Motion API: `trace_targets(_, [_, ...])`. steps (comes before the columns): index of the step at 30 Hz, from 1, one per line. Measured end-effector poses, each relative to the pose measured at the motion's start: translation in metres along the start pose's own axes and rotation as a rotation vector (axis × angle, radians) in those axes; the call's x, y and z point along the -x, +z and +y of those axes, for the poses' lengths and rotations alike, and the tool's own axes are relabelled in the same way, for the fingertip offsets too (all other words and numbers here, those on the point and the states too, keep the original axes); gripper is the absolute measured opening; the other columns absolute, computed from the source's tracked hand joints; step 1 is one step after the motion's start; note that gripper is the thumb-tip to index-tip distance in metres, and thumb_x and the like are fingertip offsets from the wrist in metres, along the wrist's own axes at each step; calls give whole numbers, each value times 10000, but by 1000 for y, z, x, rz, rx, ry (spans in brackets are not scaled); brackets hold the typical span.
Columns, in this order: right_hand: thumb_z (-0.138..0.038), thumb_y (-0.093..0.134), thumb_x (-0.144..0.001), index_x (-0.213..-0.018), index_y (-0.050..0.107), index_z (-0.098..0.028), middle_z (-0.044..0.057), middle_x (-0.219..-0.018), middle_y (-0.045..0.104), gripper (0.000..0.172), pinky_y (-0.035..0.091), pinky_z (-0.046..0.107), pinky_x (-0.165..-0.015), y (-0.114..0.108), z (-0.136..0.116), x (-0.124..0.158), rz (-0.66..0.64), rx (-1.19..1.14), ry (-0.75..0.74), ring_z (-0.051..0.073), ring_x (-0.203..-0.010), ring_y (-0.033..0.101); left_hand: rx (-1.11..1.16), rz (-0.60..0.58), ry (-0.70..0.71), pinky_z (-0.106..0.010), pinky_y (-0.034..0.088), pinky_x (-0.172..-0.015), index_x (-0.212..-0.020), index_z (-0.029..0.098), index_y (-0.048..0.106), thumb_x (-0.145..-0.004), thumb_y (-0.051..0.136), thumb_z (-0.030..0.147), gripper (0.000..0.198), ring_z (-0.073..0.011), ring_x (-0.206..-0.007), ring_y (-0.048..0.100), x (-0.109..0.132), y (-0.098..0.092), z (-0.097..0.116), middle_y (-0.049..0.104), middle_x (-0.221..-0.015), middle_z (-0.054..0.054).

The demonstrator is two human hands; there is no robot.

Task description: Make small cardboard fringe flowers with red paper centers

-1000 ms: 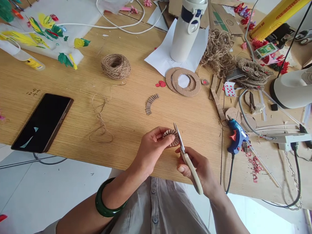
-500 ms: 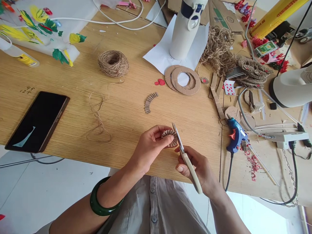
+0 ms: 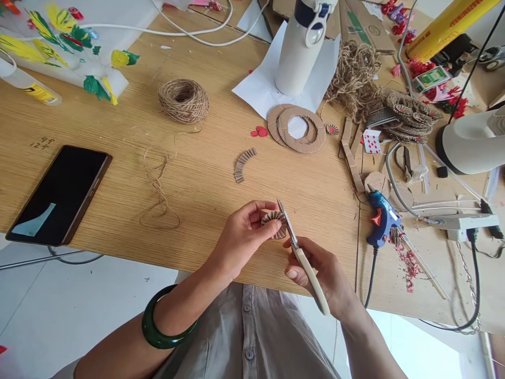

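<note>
Lighting: bright, diffuse. Glare: washed-out floor point(image 3: 402, 347) below the glue gun point(image 3: 381, 223); phone point(image 3: 65, 184) far to its left, pale reflection.

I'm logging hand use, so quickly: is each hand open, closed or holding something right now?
Left hand: closed, pinching a small pleated disc.
Right hand: closed, holding scissors by the handles.

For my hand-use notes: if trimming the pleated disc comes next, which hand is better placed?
Right, I'd judge: the right hand holds the scissors, their blades close beside the pleated disc, while the left hand pinches that disc.
</note>
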State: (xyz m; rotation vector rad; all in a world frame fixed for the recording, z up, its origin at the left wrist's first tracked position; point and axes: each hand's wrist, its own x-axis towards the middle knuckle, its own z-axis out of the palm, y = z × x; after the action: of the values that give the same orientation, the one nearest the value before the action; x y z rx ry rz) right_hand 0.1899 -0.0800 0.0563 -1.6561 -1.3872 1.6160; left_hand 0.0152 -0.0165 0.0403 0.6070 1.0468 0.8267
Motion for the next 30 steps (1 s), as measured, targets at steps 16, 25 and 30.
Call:
trace_targets(16, [-593, 727, -773, -976, 650, -147, -37, -644, 425, 495, 270, 278, -541, -7, 6, 6, 4, 62, 15, 125, -607, 359, -141, -151, -41, -291, 512, -740, -1090, 156, 626, -771, 735, 231, 346, -145, -719, 671, -1, -11, 14, 690, -775, 6])
trace_targets(25, [-560, 747, -765, -966, 657, -145, -46, -644, 377, 470, 249, 274, -533, -6, 7, 11, -5, 95, 58, 120, -609, 311, -203, -225, -123, -305, 532, -755, -1079, 153, 675, -773, 683, 201, 310, -159, -745, 693, -6, -13, 19, 676, -840, -8])
trace_targets(30, [-565, 720, -793, -971, 649, -147, -45, -648, 376, 459, 267, 271, -537, -5, 8, 9, 15, 76, 52, 121, -612, 325, -228, -258, -44, -299, 529, -795, -1075, 149, 690, -824, 678, 248, 270, -154, -787, 670, -7, -16, 14, 696, -888, -40])
